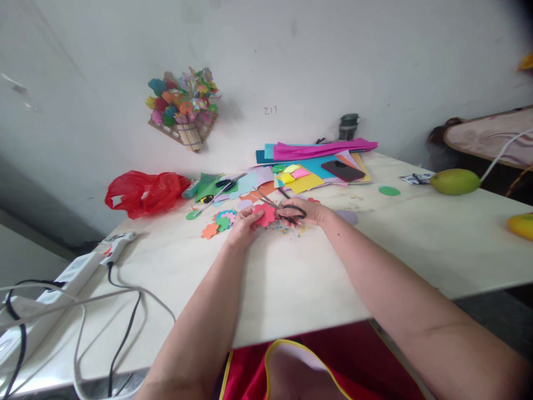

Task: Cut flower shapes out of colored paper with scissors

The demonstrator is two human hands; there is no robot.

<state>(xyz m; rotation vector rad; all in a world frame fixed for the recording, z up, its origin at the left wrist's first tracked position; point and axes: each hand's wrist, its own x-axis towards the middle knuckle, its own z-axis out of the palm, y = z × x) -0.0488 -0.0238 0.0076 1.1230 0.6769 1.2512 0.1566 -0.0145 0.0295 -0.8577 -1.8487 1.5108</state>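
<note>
Pinched in my left hand (245, 226) is a red paper flower (265, 215) with a scalloped edge. My right hand (300, 211) grips a pair of scissors (298, 210) by dark handles, its blades pointing up and left just behind the flower. Whether the blades touch the paper I cannot make out. Small coloured paper scraps (287, 226) lie on the white table below. Left of my left hand are cut paper flowers, among them an orange flower (210, 230) and a green flower (224, 223).
Behind my hands lie coloured paper sheets (312, 180), a phone (343, 170) and a second pair of scissors (227, 184). A red plastic bag (144, 193) sits at back left, power strips (75, 275) with cables at left. A green mango (455, 181) rests at right.
</note>
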